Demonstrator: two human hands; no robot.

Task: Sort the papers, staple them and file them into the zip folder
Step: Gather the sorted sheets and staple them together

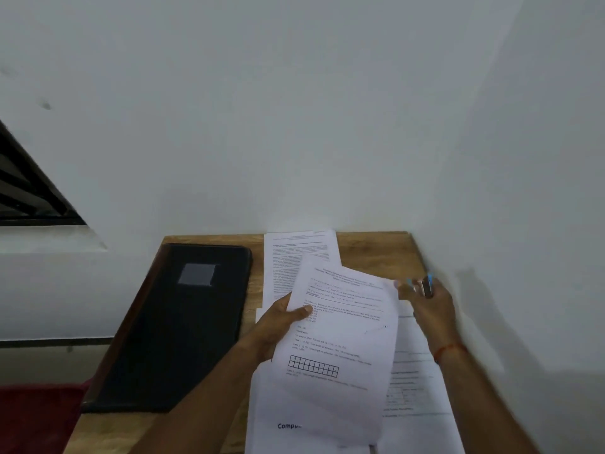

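Papers (343, 322) pinched by left hand (281, 326), right hand (432, 309) grips stapler (427, 286) at three o'clock (blurry); stapling looks next, corner in.

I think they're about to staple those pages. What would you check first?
1. Left hand grips the sheets: ok.
2. Right hand holds the stapler: ok, though blurred.
3. Stapler on the sheets' corner: not ok, it is beside it.
4. Sheet edges squared: cannot tell.
5. Folder open for filing: not ok, it lies shut on the desk.
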